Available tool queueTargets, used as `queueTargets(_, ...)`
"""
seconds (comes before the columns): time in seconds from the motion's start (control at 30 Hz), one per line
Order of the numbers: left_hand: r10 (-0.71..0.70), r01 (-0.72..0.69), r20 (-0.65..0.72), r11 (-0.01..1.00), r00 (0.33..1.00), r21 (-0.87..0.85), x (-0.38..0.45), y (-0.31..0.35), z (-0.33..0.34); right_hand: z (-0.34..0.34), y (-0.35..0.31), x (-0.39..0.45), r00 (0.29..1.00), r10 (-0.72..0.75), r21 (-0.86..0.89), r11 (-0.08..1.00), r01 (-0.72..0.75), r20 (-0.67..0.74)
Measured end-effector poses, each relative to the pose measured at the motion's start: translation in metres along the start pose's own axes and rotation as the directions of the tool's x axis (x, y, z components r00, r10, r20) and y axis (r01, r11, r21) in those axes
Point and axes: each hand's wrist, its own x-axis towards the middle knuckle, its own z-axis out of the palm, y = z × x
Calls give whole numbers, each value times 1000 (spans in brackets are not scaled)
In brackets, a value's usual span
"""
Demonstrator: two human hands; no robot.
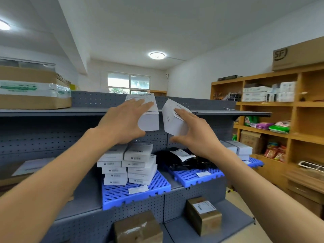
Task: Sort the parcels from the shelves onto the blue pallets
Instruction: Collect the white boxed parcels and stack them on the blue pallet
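Observation:
My left hand (122, 121) holds a white box parcel (150, 118) at the front edge of the grey top shelf (52, 112), fingers over its top and thumb below. Beside it, my right hand (194, 132) grips a second white box (171, 118), tilted, with a red-and-white label. Below them, a blue pallet (140, 193) carries two stacks of white boxes (129, 163). A second blue pallet (196, 176) to the right holds black bagged parcels (175, 160), and further right more white boxes (240, 148) sit on a third blue pallet (256, 162).
A large taped cardboard box (33, 88) stands on the top shelf at left. Two brown parcels (203, 214) (138, 228) sit on the lowest shelf. A flat white parcel (33, 165) lies on the middle shelf at left. Wooden shelving (294, 106) with goods fills the right wall.

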Motion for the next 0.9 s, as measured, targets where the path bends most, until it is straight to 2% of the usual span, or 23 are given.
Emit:
queueTargets(0.27, 181, -179, 7, 978, 983, -108, 42, 96, 21, -56, 82, -50, 984, 173, -32, 984, -174, -37)
queueTargets(0.53, 262, -249, 28, 943, 965, -221, 77, 195, 64, -110, 179, -103, 950, 304, -67, 949, -309, -75)
queueTargets(0.9, 248, -195, 131, 926, 960, -323, 104, 294, 164, -124, 291, -171, 886, 462, -1, 887, -463, -41)
